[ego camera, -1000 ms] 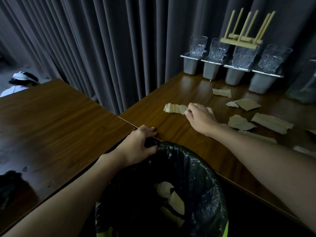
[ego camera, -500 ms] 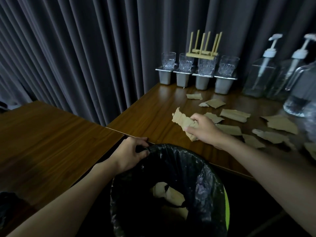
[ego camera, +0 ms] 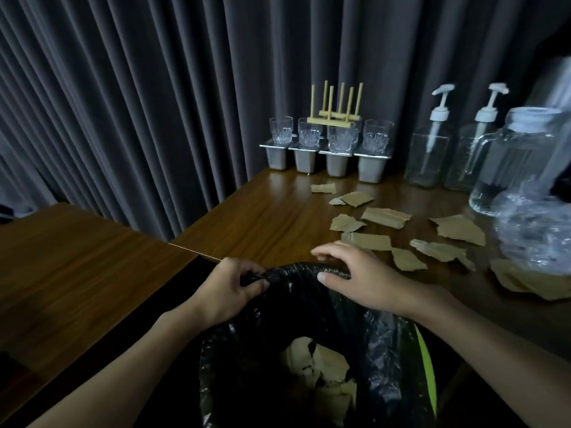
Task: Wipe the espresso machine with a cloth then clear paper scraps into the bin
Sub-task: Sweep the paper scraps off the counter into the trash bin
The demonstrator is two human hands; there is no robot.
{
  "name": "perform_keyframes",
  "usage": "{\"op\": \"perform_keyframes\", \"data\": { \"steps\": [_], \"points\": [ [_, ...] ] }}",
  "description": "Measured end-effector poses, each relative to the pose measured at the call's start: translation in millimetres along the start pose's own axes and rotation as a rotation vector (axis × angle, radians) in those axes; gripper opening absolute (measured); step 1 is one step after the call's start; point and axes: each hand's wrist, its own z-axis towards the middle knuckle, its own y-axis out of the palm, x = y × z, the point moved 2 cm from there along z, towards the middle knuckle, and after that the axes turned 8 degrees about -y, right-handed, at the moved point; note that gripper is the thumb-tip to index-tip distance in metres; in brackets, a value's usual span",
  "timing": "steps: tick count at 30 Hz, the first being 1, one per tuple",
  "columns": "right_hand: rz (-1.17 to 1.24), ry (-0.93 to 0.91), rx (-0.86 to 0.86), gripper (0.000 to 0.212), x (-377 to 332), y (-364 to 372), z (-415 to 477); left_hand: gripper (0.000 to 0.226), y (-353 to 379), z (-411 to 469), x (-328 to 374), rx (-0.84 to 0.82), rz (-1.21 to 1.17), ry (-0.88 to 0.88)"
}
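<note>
The left hand (ego camera: 234,288) pinches the black liner (ego camera: 296,269) at the rim of the bin (ego camera: 386,341), while the right hand (ego camera: 361,279) hangs over the same rim, fingers loosely spread and empty. Torn paper scraps (ego camera: 386,217) lie on the table (ego camera: 262,217) just beyond (several more sit inside the bin).

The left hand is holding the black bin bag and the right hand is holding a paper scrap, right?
Not quite. The left hand does hold the black bin bag, but the right hand holds nothing: its fingers are spread open over the bag's rim, as the head view shows.
</note>
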Motion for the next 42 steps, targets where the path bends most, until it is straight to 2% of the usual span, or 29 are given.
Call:
{"op": "perform_keyframes", "data": {
  "steps": [4, 9, 12, 17, 20, 25, 28, 33, 36, 39, 42],
  "points": [
    [-0.125, -0.009, -0.138, 0.047, 4, -10, -9, 0.011, 12, -8, 33, 0.002, -0.024, 0.023],
    [-0.217, -0.07, -0.114, 0.01, 8, -21, -23, 0.018, 28, -21, 61, 0.012, -0.008, 0.059],
    [-0.151, -0.065, -0.113, 0.009, 11, -25, -35, 0.012, 30, -30, 71, -0.043, -0.013, 0.06],
    [-0.163, -0.033, -0.046, 0.017, 18, -30, -50, 0.048, 29, -37, 70, -0.274, -0.16, -0.069],
    [-0.154, -0.018, -0.039, 0.016, 23, -29, -51, 0.059, 35, -37, 69, -0.228, -0.144, -0.039],
    [-0.087, 0.005, -0.049, 0.018, 30, -19, -51, 0.025, 47, -22, 63, -0.115, -0.108, 0.075],
    [-0.027, 0.02, -0.064, 0.019, 34, -7, -51, 0.03, 51, -8, 55, -0.091, -0.072, 0.112],
    [-0.011, 0.048, -0.031, 0.013, 39, 6, -43, 0.024, 52, 13, 40, -0.281, -0.034, 0.087],
    [-0.013, 0.065, -0.014, 0.024, 41, 9, -40, 0.021, 52, 25, 30, -0.236, 0.05, 0.104],
    [-0.044, 0.09, 0.01, 0.029, 43, 9, -33, 0.026, 49, 36, 26, -0.198, -0.01, 0.087],
    [0.052, 0.119, -0.071, 0.032, 48, 6, -20, 0.027, 45, 43, 22, -0.166, -0.003, 0.094]
  ]
}}
